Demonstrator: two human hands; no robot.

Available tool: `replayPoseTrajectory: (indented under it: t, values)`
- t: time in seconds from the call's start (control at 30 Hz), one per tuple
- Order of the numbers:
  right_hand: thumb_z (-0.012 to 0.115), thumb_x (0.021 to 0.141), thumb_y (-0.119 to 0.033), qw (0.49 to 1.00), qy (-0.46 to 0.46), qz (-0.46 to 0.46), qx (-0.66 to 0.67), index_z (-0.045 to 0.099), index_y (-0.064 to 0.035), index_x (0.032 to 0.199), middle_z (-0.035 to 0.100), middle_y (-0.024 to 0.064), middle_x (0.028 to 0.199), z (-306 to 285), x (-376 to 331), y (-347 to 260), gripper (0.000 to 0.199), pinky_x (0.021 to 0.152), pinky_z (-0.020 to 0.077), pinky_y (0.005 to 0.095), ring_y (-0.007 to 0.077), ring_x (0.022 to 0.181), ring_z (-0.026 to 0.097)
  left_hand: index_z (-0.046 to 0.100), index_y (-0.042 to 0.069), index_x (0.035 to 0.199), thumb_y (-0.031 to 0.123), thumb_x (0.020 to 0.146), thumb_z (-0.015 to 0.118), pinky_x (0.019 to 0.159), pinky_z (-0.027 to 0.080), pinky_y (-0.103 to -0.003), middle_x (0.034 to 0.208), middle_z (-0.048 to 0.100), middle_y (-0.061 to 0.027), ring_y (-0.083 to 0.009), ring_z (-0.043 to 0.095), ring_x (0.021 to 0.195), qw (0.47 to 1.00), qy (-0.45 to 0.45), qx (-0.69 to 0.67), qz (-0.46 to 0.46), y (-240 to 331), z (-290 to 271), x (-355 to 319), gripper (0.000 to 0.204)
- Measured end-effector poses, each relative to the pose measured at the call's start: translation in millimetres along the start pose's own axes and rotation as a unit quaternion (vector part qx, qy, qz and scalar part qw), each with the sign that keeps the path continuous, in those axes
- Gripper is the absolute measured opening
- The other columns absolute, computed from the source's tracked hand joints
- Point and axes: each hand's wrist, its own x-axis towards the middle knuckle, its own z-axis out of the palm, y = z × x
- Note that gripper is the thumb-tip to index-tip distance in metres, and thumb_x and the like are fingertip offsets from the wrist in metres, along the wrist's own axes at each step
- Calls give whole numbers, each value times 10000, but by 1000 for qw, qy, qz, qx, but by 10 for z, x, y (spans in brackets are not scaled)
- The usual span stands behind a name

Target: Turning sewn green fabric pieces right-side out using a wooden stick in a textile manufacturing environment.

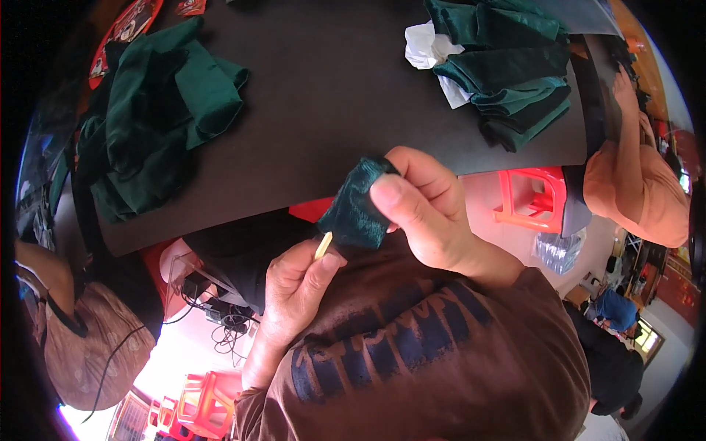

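Observation:
A small piece of dark green velvet fabric (pixel 354 209) is pinched between the thumb and fingers of my right hand (pixel 425 209), near the table's front edge. Just below and to the left, my left hand (pixel 300 283) is closed on a thin, pale yellow stick (pixel 323 245), thumb against fingers. The upper end of the stick meets the fabric's lower left corner; whether it goes inside the cloth cannot be made out. Both hands are raised in front of my chest, and the fingers behind the fabric are partly hidden.
On the dark table (pixel 331 88), a green velvet heap (pixel 158 110) lies left and another (pixel 507 81) right, beside crumpled white paper (pixel 430 48). A red stool (pixel 529 198) stands right, more stools (pixel 206 404) lower left. People sit at either side; black cables (pixel 228 323) hang nearby.

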Motion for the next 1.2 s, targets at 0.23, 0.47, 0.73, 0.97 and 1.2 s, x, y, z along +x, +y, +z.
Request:
replayPoseTrajectory:
  t: [0.23,0.47,0.73,0.97,1.2]
  values:
    - [527,893,-135,973,-63,-117,-190,493,-20,750,436,16,613,-52,18,77,186,460,324,243,73,515,415,612,-11,843,158,884,551,657,427,-224,741,597,-55,-114,551,693,999,-12,-30,8,37,70,22,184]
    - [533,891,-126,995,-43,-55,-69,496,-20,808,481,1,657,-29,-10,86,140,511,368,210,55,565,456,610,-10,853,163,883,557,656,429,-226,738,599,-55,-123,556,689,999,-5,-40,22,85,79,42,183]
    - [591,840,-122,987,-26,-103,-122,539,-9,962,549,43,846,-81,92,-28,175,669,394,224,78,759,491,610,-9,824,127,862,562,622,428,-241,700,581,-65,-128,549,658,999,-4,37,1,79,78,49,148]
    - [633,824,-123,985,-53,-110,-123,579,-15,871,563,29,778,-82,44,-61,130,594,403,227,95,672,525,597,-14,832,242,879,534,564,342,-216,668,531,-19,-91,456,602,997,-7,49,60,32,50,8,268]
    - [611,844,-174,982,-13,-137,-132,583,-4,859,574,48,741,-66,30,-33,173,568,396,232,102,642,524,611,-7,830,211,878,537,637,436,-256,736,595,-88,-175,566,676,999,-13,13,35,63,31,8,235]
